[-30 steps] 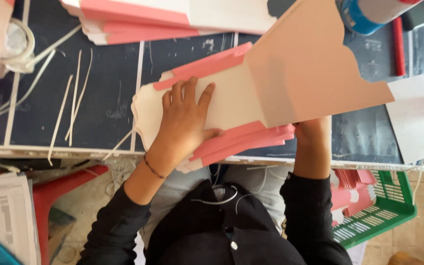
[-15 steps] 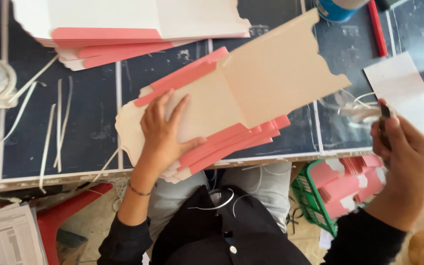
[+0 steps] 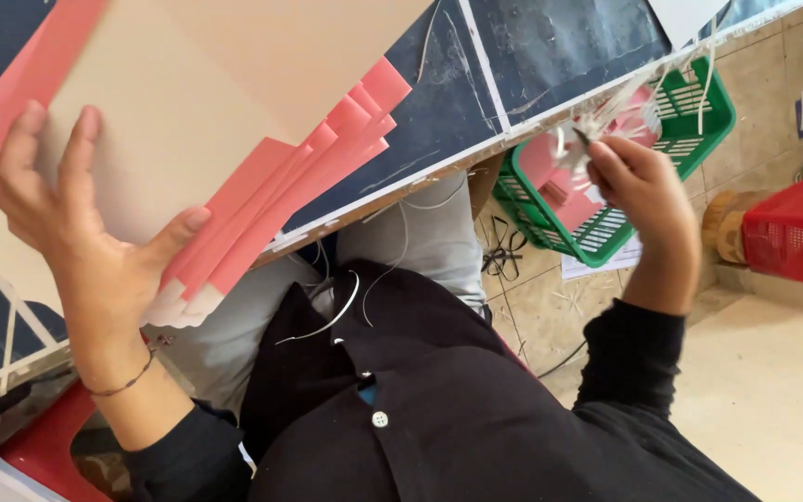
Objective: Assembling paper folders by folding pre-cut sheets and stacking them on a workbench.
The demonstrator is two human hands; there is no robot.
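- Left hand (image 3: 76, 232), frame left: grip spread flat on the cardboard stack (image 3: 234, 158) on the bench (image 3: 476, 93).
- Right hand (image 3: 638, 181), upper right: grip pinched closed on white paper strips (image 3: 597, 125), above the green basket (image 3: 690, 121).

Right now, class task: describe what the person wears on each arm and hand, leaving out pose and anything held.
Both arms wear long black sleeves: the left sleeve stops short of the wrist, the right sleeve ends at the forearm. A thin dark bracelet circles the left wrist. The left hand and right hand are bare, without gloves; no rings or watch show.
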